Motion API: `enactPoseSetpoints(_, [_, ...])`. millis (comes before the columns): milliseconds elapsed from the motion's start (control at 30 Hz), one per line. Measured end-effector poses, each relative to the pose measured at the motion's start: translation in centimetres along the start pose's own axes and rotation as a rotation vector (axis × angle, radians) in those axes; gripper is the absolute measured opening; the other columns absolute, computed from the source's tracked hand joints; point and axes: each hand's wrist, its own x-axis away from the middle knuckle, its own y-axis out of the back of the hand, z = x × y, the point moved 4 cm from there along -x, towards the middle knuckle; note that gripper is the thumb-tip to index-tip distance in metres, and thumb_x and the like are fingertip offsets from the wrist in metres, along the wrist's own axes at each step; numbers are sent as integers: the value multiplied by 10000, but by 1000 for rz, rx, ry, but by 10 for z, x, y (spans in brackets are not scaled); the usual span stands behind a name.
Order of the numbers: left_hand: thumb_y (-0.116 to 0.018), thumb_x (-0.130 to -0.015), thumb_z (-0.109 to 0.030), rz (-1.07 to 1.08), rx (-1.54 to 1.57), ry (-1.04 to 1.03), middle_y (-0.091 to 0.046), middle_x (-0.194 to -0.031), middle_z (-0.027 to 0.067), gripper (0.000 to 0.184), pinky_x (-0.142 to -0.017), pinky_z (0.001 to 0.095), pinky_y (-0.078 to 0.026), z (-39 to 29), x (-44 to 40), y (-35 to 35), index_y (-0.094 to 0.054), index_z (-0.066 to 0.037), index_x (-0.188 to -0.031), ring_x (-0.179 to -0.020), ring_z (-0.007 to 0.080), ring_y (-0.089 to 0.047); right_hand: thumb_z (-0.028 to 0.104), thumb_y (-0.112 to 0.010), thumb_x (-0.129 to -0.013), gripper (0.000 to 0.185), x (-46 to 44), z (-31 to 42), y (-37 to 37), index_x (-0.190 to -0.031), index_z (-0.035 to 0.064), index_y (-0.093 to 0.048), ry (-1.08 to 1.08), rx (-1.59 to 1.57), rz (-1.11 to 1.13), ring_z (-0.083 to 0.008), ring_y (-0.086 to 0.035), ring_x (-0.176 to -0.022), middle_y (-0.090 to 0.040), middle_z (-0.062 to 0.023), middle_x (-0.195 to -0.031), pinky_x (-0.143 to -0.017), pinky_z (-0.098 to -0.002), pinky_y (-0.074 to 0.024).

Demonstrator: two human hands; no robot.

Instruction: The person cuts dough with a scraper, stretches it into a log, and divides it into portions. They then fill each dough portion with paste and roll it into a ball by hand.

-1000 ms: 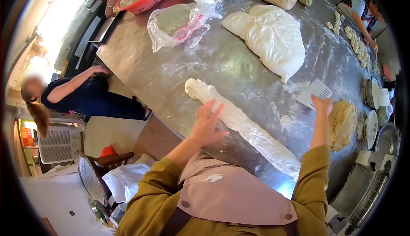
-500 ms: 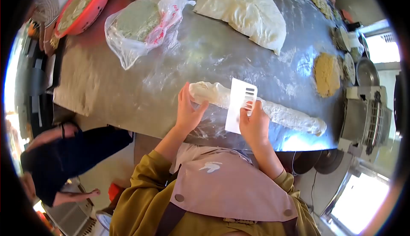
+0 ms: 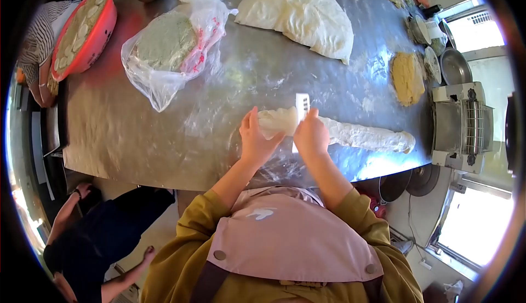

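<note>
A floury dough log [image 3: 370, 136] lies crosswise on the metal table near its front edge. At its left end, my left hand [image 3: 258, 141] grips the dough between thumb and fingers. A white plastic dough scraper [image 3: 302, 103] with slots in its top stands nearly edge-on across the log. My right hand [image 3: 312, 136] is closed around the scraper, just right of my left hand. The blade's lower edge meets the dough; whether it has cut fully through is hidden by my hand.
Beyond the log lie a large dough slab [image 3: 298, 15], greenish dough in a plastic bag [image 3: 167, 40] and a yellowish mound [image 3: 407, 78]. A red basin [image 3: 104, 26] stands far left, near another person's arm. A second person [image 3: 109, 232] is at lower left; a metal appliance [image 3: 463, 127] is right.
The scraper has turned from showing its flat face to nearly edge-on, pressed at the dough. My hands have come closer together, and the head view has shifted slightly.
</note>
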Motion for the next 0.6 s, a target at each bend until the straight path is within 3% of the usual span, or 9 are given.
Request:
enactPoseSetpoints(133, [-794, -750, -315, -61, -42, -155, -429, -1344, 239, 867, -1048, 463, -352, 3, -21, -2, -338, 2, -1415, -1242, 399, -406, 112, -592, -826, 300, -53, -12, 8, -1033, -25, -424, 50, -162, -153, -438, -662, -775, -667, -257, -810, -708, -502, -537])
enactPoseSetpoints(300, [-733, -788, -184, -305, -271, -368, -444, -1347, 239, 735, -1061, 483, -334, -15, -4, 47, -356, 24, -1384, -1246, 426, -411, 122, -582, -859, 253, 6, -42, 70, -1042, -1, -459, -10, -232, -352, -394, -682, -770, -691, -204, -831, -674, -473, -547])
enactPoseSetpoints(400, [-714, -801, -174, -9, 68, -432, -433, -1361, 248, 713, -1039, 465, -372, -30, 20, 31, -357, 12, -1389, -1226, 427, -436, 113, -554, -884, 214, 32, -86, 90, -1040, -2, -464, 1, -93, -323, -380, -679, -718, -680, -196, -775, -625, -464, -535])
enactPoseSetpoints(500, [-715, -805, -188, 217, 143, -550, -429, -1360, 250, 713, -1004, 451, -409, -46, 33, -9, -357, 10, -1389, -1219, 419, -450, 130, -540, -891, 222, 47, -104, 82, -1051, -1, -460, -45, 28, -271, -394, -667, -691, -663, -211, -734, -607, -475, -520])
enactPoseSetpoints(600, [-732, -811, -226, 422, 249, -131, -430, -1362, 242, 765, -992, 454, -425, -43, 43, -41, -329, 13, -1415, -1240, 391, -464, 133, -554, -877, 255, 44, -116, 75, -1072, 1, -455, -142, 46, -169, -417, -660, -732, -665, -223, -772, -650, -486, -521])
